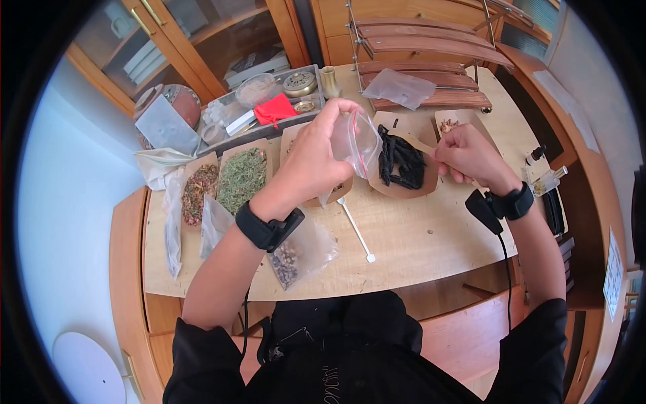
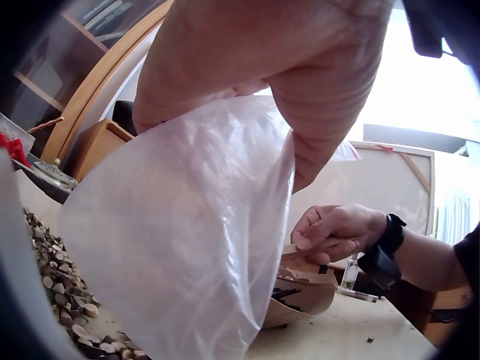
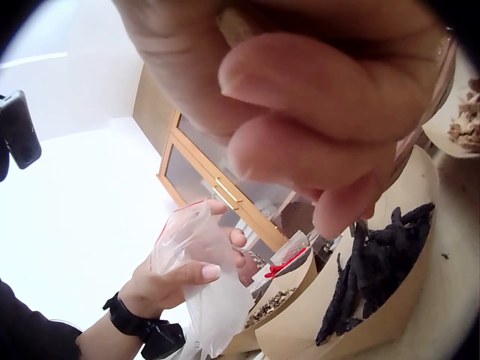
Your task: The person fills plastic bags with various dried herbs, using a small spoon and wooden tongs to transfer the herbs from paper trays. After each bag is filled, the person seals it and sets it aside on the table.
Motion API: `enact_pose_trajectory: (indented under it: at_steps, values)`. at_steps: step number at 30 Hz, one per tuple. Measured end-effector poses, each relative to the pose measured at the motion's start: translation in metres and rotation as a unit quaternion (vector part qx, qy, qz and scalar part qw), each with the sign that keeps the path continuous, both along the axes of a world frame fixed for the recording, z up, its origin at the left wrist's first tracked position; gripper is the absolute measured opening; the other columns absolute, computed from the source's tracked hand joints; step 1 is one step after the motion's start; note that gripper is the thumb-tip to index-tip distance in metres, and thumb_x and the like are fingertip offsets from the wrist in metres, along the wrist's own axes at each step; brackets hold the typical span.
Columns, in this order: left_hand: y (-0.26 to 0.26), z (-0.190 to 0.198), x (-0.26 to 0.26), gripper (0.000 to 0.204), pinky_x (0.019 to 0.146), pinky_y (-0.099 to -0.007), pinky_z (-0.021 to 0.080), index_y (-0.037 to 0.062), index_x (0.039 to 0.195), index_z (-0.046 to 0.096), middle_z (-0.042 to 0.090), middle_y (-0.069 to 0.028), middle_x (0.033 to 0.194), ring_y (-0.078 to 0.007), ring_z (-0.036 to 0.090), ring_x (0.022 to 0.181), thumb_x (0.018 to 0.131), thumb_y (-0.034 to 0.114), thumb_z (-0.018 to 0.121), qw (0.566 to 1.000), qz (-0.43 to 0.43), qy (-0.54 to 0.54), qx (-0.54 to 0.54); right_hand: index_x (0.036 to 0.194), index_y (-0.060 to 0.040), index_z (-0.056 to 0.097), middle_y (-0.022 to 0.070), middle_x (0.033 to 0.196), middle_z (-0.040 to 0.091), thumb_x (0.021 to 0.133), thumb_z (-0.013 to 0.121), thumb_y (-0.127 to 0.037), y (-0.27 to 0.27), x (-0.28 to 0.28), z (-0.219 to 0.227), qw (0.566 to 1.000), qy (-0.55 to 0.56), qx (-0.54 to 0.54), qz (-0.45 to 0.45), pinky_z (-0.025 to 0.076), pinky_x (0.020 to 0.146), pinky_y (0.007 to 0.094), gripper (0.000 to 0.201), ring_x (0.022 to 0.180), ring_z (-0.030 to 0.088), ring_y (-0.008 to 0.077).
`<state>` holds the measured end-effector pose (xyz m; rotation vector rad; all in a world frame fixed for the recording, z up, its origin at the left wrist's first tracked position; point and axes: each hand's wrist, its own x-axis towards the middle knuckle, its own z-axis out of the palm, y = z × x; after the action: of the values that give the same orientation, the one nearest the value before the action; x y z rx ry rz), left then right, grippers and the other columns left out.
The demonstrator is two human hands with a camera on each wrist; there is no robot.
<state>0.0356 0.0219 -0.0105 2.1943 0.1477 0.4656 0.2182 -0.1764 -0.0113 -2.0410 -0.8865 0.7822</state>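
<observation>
A translucent zip bag (image 1: 355, 143) with a red seal line is gripped by my left hand (image 1: 306, 161), its mouth spread between thumb and fingers. In the left wrist view the bag (image 2: 180, 225) hangs below the hand. My right hand (image 1: 474, 158) has its fingers curled around a thin light-brown piece (image 2: 330, 244), at the right side of the paper tray (image 1: 404, 192) of black, finger-like pieces (image 1: 402, 158). The right wrist view shows the black pieces (image 3: 375, 262) lying below that hand.
Trays of dried flowers (image 1: 200, 192), green herbs (image 1: 242, 176) and sliced pieces (image 2: 64, 292) stand left. A white spoon (image 1: 356, 232) and a bag of dark pieces (image 1: 289, 262) lie in front. Behind are a slatted wooden rack (image 1: 424, 44) and a grey tray (image 1: 235, 143); small bottles (image 1: 548, 182) stand right.
</observation>
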Motion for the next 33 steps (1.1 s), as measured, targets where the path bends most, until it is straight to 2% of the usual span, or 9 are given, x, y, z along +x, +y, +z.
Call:
enact_pose_trajectory:
  at_steps: [2,9,12,16,20,22,24,27,33]
  values:
    - [0.001,-0.002,0.002,0.06,0.083,-0.0309,0.046,0.0121,0.119,0.047,0.056,-0.004,0.1,-0.0144,0.055,0.092,0.067,-0.005,0.07,1.0,0.006,-0.01,0.004,0.072,0.0009,0.063,0.0032,0.059,0.06,0.086,0.058,-0.011,-0.006,-0.008,0.002,1.0,-0.027,-0.007,-0.011,0.031,0.032,0.0216,0.019,0.038,0.046,0.0058]
    - [0.008,-0.007,0.013,0.061,0.081,-0.0301,0.048,0.0111,0.119,0.046,0.058,-0.005,0.099,-0.0131,0.056,0.093,0.066,-0.002,0.074,0.999,0.04,-0.021,-0.021,0.079,0.0021,0.061,0.0026,0.061,0.059,0.09,0.059,-0.012,-0.013,-0.034,0.021,0.979,-0.047,0.185,-0.075,0.031,0.033,0.0201,0.018,0.038,0.045,0.0048]
    - [0.009,-0.005,0.018,0.061,0.081,-0.0299,0.048,0.0095,0.118,0.045,0.058,-0.0059,0.1,-0.0131,0.057,0.093,0.066,0.001,0.076,0.997,0.073,-0.023,-0.032,0.082,0.0054,0.061,0.0041,0.061,0.06,0.089,0.06,-0.011,-0.016,-0.051,0.046,0.963,-0.026,0.256,-0.076,0.036,0.038,0.0206,0.018,0.041,0.048,0.0051]
    - [0.008,-0.003,0.022,0.061,0.082,-0.0297,0.048,0.0066,0.116,0.044,0.057,-0.0065,0.099,-0.0127,0.057,0.092,0.067,0.008,0.082,0.993,0.085,-0.031,-0.076,0.081,0.0042,0.061,0.0037,0.063,0.061,0.09,0.06,-0.009,-0.009,-0.067,0.058,0.948,-0.049,0.31,-0.046,0.036,0.039,0.0191,0.016,0.046,0.049,0.0028]
    - [0.007,-0.007,0.024,0.065,0.082,-0.029,0.048,0.0057,0.115,0.044,0.056,-0.0058,0.098,-0.0116,0.056,0.092,0.066,0.016,0.086,0.992,0.082,-0.057,-0.073,0.079,0.0052,0.061,0.0015,0.062,0.059,0.087,0.063,-0.008,-0.001,-0.064,0.041,0.936,-0.137,0.323,-0.024,0.038,0.043,0.019,0.016,0.051,0.05,0.0014]
    - [0.008,-0.004,0.022,0.065,0.082,-0.0287,0.048,0.0059,0.115,0.044,0.056,-0.0054,0.098,-0.0115,0.056,0.091,0.066,0.016,0.086,0.993,0.084,-0.054,-0.066,0.077,0.0058,0.062,0.0009,0.06,0.059,0.085,0.065,-0.008,-0.002,-0.068,0.043,0.945,-0.155,0.287,-0.029,0.038,0.045,0.0194,0.016,0.051,0.049,0.0015]
    - [0.009,-0.006,0.022,0.065,0.082,-0.0284,0.048,0.006,0.114,0.044,0.055,-0.005,0.098,-0.0114,0.056,0.091,0.066,0.015,0.086,0.993,0.086,-0.048,-0.061,0.077,0.006,0.062,0.0013,0.059,0.059,0.085,0.065,-0.008,-0.003,-0.07,0.043,0.972,-0.102,0.212,0.001,0.038,0.045,0.0197,0.016,0.051,0.049,0.0018]
    - [0.012,-0.011,0.023,0.06,0.082,-0.0284,0.048,0.0057,0.112,0.046,0.056,-0.004,0.097,-0.0106,0.055,0.09,0.067,0.014,0.085,0.992,0.073,-0.095,-0.029,0.077,0.0068,0.062,0.002,0.061,0.06,0.086,0.065,-0.01,-0.006,-0.07,0.044,0.978,-0.113,0.174,0.021,0.039,0.044,0.0199,0.019,0.051,0.051,0.0029]
    - [0.015,-0.011,0.022,0.05,0.079,-0.0267,0.048,0.0052,0.107,0.051,0.057,-0.0028,0.095,-0.009,0.056,0.09,0.07,0.013,0.083,0.988,0.05,-0.088,-0.117,0.082,0.0064,0.063,0.0027,0.063,0.061,0.089,0.064,-0.014,-0.021,-0.066,0.062,0.971,-0.033,0.23,-0.045,0.038,0.039,0.0184,0.021,0.047,0.051,0.0039]
